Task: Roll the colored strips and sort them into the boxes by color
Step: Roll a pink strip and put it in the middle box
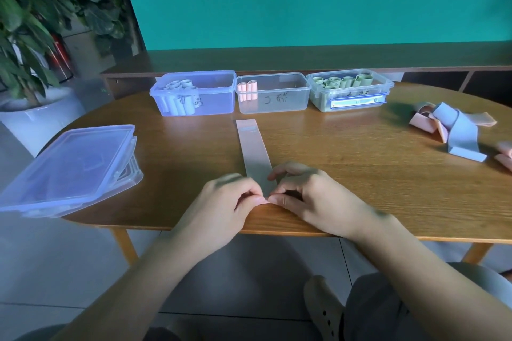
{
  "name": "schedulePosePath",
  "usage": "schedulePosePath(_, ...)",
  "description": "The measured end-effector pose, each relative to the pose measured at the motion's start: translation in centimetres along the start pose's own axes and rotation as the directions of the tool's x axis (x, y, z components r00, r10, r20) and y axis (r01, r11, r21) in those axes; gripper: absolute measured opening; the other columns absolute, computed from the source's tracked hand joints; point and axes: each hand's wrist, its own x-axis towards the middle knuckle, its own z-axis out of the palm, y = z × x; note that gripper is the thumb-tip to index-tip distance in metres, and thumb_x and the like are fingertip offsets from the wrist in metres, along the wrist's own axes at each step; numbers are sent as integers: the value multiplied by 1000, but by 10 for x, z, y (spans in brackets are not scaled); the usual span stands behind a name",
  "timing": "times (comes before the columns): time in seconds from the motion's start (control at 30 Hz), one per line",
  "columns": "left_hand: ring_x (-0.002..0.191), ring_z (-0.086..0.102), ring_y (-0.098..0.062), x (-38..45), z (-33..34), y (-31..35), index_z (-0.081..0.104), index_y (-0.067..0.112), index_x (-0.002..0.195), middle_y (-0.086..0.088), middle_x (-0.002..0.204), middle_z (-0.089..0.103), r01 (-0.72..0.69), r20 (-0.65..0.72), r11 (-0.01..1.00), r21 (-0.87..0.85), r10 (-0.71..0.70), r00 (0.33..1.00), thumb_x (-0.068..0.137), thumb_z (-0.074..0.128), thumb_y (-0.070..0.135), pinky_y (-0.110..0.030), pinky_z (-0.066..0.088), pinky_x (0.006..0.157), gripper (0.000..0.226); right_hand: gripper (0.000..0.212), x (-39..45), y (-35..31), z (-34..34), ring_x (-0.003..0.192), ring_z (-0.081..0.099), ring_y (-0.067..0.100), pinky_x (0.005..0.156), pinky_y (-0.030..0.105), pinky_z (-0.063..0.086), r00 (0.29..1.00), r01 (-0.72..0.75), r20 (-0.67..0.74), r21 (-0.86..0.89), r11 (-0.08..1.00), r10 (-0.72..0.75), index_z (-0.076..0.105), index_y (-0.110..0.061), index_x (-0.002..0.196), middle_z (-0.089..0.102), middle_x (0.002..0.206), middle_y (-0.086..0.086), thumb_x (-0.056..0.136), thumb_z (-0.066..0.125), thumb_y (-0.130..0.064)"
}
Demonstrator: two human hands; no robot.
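Fingers point(253, 198) of both hands, left hand point(221, 202) and right hand point(310, 199), pinching the strip's point(255, 147) near end, its length running straight away toward the middle box point(273, 93).

Both forearms are bare from the bottom of the view up to the wrists, with no sleeve, watch, bracelet or ring anywhere on them. The left hand point(225, 201) and the right hand point(307, 194) wear no gloves, and the fingernails are short and plain. Lower down, the person's lap shows grey trousers point(388, 310) of a soft, matte cloth. One foot wears a tan clog-style shoe point(322, 306) with a rounded toe and a few small round holes punched in its upper.
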Motion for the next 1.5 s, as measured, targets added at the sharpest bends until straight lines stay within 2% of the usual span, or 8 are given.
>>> schedulePosePath(0.2,89,59,-1,-1,-3,-1,75,32,104,21,99,58,13,16,1000,-8,-13,1000,94,63,43,-12,50,76,19,40,-1,-2,4,103,66,14,81,45,57,1000,1,-22,-177,984,-5,77,-31,107,57,135,-8,101,42,-49)
schedulePosePath(0.37,88,58,-2,1,-4,-2,78,30,106,17,98,59,10,9,1000,-1,-10,1000,96,60,41,-12,47,77,23,32,-3,-3,11,103,66,12,77,42,58,992,7,-121,-163,987,-27,74,-29,105,59,127,-11,100,47,-48)
schedulePosePath(0.5,88,58,-4,1,-3,-2,77,28,109,16,100,58,14,3,1000,21,-14,1000,98,57,40,-12,48,78,25,31,-1,-1,9,110,63,11,85,41,57,996,2,-86,-122,992,-13,74,-31,107,62,123,-12,98,52,-50)
schedulePosePath(0.63,89,58,-2,1,-2,-1,76,27,107,17,101,60,-17,-50,1000,-8,17,999,96,62,38,-12,49,77,21,20,3,4,8,109,63,11,86,42,56,997,1,-82,-106,994,-10,76,-29,108,64,119,-11,99,60,-38)
schedulePosePath(0.87,85,58,2,7,-1,-3,74,30,102,20,98,62,17,-16,1000,-2,-17,1000,95,65,39,-3,42,72,14,39,8,7,7,110,61,12,86,44,55,997,-24,-82,-108,994,15,75,-32,108,58,121,-9,99,44,-53)
schedulePosePath(1.07,91,58,-2,11,0,-3,72,31,108,18,106,62,35,15,999,31,-35,999,98,58,41,-4,42,76,20,17,8,7,8,94,63,7,84,36,55,985,-13,-171,-59,998,3,74,-25,102,59,108,-12,96,65,-38)
schedulePosePath(1.33,88,59,-5,14,1,-3,73,24,108,11,106,63,23,-28,997,78,-20,999,100,56,35,-16,53,79,22,16,11,14,3,98,61,4,88,33,53,994,-7,-108,-56,998,1,76,-26,109,62,107,-14,97,67,-30)
schedulePosePath(1.5,88,57,-1,17,1,-1,73,28,107,17,106,60,19,-11,999,32,-19,1000,95,65,35,-6,47,76,16,16,16,16,1,94,63,5,85,35,53,996,-2,-90,-56,998,-3,78,-27,107,61,105,-10,100,64,-29)
